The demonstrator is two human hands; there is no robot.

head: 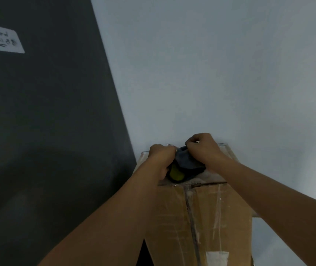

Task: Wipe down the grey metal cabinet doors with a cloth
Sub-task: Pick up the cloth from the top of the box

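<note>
Two hands (182, 154) half hiding cloth (186, 160)

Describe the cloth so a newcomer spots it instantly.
Find the tall taped cardboard box against the pale wall, right of the dark grey cabinet. On its top, the left hand and right hand bunch the cloth: dark blue-grey fabric, unlike the yellow-green object beside it.

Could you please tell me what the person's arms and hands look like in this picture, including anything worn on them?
Both arms are bare right down to the frame's lower edge: no sleeves show. The left hand and right hand wear no gloves. No watch, bracelet or ring is visible, though the picture is somewhat soft, so a thin ring could be missed. No markings or tattoos show on either forearm.
</note>
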